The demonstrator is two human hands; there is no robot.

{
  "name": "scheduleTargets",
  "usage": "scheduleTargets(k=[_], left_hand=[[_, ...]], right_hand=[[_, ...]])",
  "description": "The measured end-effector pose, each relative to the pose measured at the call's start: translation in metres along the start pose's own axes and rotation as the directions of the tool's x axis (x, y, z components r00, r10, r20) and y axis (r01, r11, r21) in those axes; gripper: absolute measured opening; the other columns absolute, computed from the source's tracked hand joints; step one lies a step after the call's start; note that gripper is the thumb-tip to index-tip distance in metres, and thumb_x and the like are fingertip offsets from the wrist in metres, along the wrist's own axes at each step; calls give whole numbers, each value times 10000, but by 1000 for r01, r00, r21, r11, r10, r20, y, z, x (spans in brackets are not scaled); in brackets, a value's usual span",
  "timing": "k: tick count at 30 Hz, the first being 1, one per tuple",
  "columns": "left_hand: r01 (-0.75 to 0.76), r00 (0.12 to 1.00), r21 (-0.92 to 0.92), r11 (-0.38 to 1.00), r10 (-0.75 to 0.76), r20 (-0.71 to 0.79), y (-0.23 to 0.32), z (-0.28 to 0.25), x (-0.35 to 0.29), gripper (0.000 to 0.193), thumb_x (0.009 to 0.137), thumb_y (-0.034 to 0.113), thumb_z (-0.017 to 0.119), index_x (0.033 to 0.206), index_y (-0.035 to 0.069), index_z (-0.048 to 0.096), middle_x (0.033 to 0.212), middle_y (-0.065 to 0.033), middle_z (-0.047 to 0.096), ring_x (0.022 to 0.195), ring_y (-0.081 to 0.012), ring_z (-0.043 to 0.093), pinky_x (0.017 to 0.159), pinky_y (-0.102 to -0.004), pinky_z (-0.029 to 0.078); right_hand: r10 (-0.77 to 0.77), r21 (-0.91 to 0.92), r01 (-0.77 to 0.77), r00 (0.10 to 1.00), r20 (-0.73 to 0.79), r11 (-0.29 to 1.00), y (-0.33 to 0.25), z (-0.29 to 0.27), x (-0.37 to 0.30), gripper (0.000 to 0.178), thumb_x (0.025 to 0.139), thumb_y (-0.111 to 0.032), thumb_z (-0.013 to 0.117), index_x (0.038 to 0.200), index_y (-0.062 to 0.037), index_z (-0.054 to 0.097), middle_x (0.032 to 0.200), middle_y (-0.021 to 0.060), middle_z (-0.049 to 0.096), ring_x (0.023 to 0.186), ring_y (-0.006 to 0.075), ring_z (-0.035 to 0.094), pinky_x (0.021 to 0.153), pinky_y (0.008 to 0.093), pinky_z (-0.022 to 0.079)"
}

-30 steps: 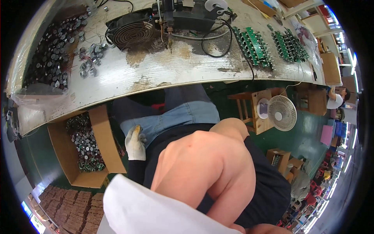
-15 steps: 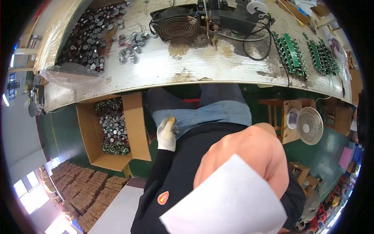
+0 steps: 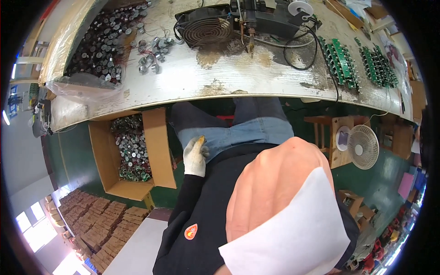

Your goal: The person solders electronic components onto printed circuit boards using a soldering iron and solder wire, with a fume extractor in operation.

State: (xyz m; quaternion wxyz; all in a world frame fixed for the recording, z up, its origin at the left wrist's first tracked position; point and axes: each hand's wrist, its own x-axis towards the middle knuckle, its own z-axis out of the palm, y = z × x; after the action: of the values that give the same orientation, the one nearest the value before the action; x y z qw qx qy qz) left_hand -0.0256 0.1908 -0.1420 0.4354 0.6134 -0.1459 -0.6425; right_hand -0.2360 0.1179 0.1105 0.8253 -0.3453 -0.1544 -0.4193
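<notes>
My left hand (image 3: 195, 158), in a white knitted glove with a yellow-stained fingertip, rests at the thigh of my blue jeans (image 3: 250, 133). Its fingers are curled in, and nothing shows in them. Very close to the camera is my bare right hand (image 3: 270, 188), raised over my black top, its fingers pressed together. A blank white sheet (image 3: 293, 229), like paper, is at this hand and covers its lower part. The sheet hides the fingertips and the exact grip.
Ahead stands a worn white workbench (image 3: 183, 87) with a pile of small metal motors (image 3: 103, 50), a black fan (image 3: 206, 30) and green circuit boards (image 3: 341, 62). A carton (image 3: 158, 151) of wired parts is left of my legs; a white fan (image 3: 363, 145) is to the right.
The white sheet has shifted right and turned, and more of my right hand's fingers show beside it. My left hand keeps its place on the thigh.
</notes>
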Motion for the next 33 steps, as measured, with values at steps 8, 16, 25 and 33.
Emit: scheduleTargets(k=[8,16,25,33], left_hand=[[17,996,74,997,-11,-85,4,8,-5,297,869,218,589,1055,-12,570,727,-16,541,581,-73,483,517,-203,372],[-58,998,163,985,63,-23,2,4,-2,332,861,262,586,1038,-17,610,713,-24,545,617,-89,495,541,-223,390],[-40,998,118,992,46,-50,1,1,-3,368,842,241,621,1091,-28,585,791,-39,581,640,-91,511,551,-226,413],[-27,999,52,998,29,-37,1,3,-1,359,861,239,608,1094,-32,569,701,-11,536,599,-82,504,543,-207,399]], right_hand=[[110,5,-110,993,-34,994,-5,-3,1,197,841,-144,625,744,26,605,727,196,644,683,351,653,592,388,537],[-2,-144,13,997,80,989,-3,1,16,162,866,-63,523,759,15,615,768,199,654,686,316,667,611,338,554],[95,-168,-32,917,387,985,-7,-14,28,200,869,-125,588,807,54,652,860,163,648,792,268,631,666,310,525],[-160,-213,274,887,434,938,0,-11,26,167,861,-131,593,851,19,665,886,177,643,773,273,624,647,312,487]])
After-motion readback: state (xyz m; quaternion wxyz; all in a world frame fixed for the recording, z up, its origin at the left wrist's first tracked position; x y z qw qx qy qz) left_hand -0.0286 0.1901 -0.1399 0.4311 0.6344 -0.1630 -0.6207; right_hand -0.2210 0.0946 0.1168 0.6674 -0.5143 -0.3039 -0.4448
